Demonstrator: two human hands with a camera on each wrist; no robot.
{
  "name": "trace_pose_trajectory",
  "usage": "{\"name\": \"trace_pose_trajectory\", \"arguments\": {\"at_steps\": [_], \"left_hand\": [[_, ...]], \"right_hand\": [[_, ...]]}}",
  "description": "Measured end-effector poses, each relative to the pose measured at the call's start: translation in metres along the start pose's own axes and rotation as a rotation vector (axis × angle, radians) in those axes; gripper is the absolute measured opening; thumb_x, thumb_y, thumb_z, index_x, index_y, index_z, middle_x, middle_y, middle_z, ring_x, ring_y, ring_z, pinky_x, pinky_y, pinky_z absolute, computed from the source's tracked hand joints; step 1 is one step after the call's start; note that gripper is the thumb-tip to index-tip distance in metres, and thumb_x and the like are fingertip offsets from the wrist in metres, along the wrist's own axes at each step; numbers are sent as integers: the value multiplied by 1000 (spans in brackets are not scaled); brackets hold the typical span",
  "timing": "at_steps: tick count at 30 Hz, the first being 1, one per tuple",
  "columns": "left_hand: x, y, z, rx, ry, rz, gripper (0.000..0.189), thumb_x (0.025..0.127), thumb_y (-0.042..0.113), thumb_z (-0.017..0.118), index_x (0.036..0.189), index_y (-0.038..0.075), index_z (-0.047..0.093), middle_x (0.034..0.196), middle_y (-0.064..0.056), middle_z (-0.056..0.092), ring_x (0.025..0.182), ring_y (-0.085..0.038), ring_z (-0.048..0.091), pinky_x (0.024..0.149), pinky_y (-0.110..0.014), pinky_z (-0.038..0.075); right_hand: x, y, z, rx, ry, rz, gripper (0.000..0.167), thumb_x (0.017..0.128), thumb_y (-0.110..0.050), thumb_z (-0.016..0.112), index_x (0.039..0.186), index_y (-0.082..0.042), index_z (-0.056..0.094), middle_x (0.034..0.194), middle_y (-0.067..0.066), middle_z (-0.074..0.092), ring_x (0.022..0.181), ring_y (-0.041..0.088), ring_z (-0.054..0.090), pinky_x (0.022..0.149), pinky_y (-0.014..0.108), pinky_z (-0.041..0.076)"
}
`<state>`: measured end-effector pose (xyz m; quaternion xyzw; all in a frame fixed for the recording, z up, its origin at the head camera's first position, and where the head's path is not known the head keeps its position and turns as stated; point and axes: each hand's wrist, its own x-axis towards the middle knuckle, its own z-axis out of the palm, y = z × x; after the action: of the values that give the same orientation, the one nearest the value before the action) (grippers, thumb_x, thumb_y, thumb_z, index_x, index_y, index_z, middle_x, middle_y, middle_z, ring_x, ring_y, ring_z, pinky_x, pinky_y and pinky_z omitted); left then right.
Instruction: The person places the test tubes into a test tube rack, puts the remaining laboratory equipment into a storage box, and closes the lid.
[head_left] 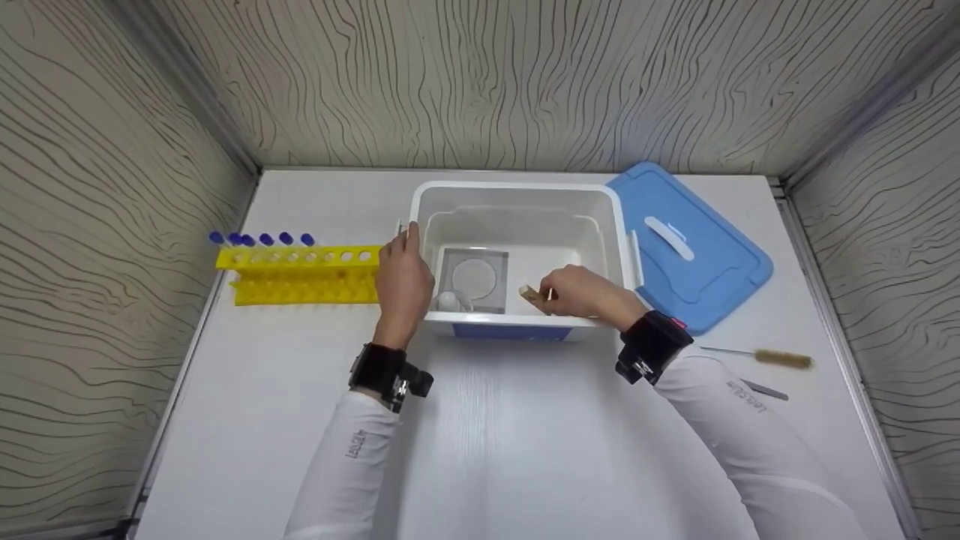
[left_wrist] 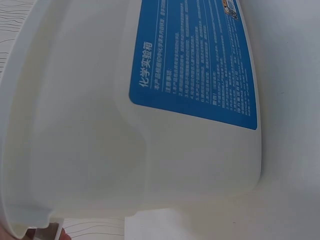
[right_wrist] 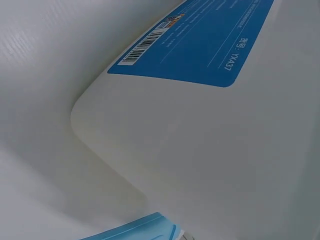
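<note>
Wooden clip (head_left: 530, 293) within a white chemistry experiment box (head_left: 517, 320)

The right hand (head_left: 583, 291) pinches the clip inside the box's opening; the left hand (head_left: 405, 281) grips the left rim, near a yellow test-tube rack (head_left: 259, 295).

head: above, forward and down | wrist views: close, sharing box front (left_wrist: 140, 125)

White counter (head_left: 480, 450) carries: white box (head_left: 517, 186), far centre; yellow tube rack (head_left: 300, 294), left; blue lid (head_left: 709, 255), far right, beside the box; tan-ended wire tool (head_left: 784, 359), right, nearer than the lid; grey strip (head_left: 765, 389), just nearer than that, partly hidden.
</note>
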<state>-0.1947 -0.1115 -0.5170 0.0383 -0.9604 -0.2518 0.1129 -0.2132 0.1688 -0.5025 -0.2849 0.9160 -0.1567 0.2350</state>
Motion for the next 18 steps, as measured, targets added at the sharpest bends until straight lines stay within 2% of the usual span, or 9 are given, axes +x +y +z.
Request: {"name": "trace_pose_trajectory", "arguments": {"at_steps": [3, 7, 10, 18], "left_hand": [[0, 0, 1, -4, -1, 6, 53, 102, -1, 53, 154, 2, 50, 147, -27, 60, 131, -49, 60, 98, -57, 60], [0, -1, 1, -9, 2, 12, 52, 102, -1, 52, 154, 1, 51, 145, -27, 61, 131, -50, 60, 98, -58, 60], [-1, -1, 0, -13, 9, 14, 52, 102, -2, 53, 153, 1, 51, 145, -27, 61, 131, -50, 60, 96, -57, 60], [0, -1, 0, -14, -9, -1, 51, 103, 0, 52, 154, 2, 50, 146, -26, 60, 133, -49, 58, 100, -57, 59]], "right_hand": [[2, -1, 1, -26, -23, -18, 23, 98, -19, 67, 105, -2, 80, 97, 15, 80, 82, 27, 71, 81, 44, 60], [5, 0, 3, -39, -19, -13, 23, 96, -19, 67, 104, -2, 80, 97, 14, 80, 83, 29, 71, 82, 45, 60], [8, 2, 2, -33, 2, 10, 22, 97, -17, 66, 104, -2, 80, 94, 14, 80, 82, 29, 71, 82, 45, 60], [8, 7, 0, -47, 73, 26, 25, 100, -15, 62, 111, 1, 78, 105, 18, 80, 95, 37, 75, 90, 50, 59]]}}
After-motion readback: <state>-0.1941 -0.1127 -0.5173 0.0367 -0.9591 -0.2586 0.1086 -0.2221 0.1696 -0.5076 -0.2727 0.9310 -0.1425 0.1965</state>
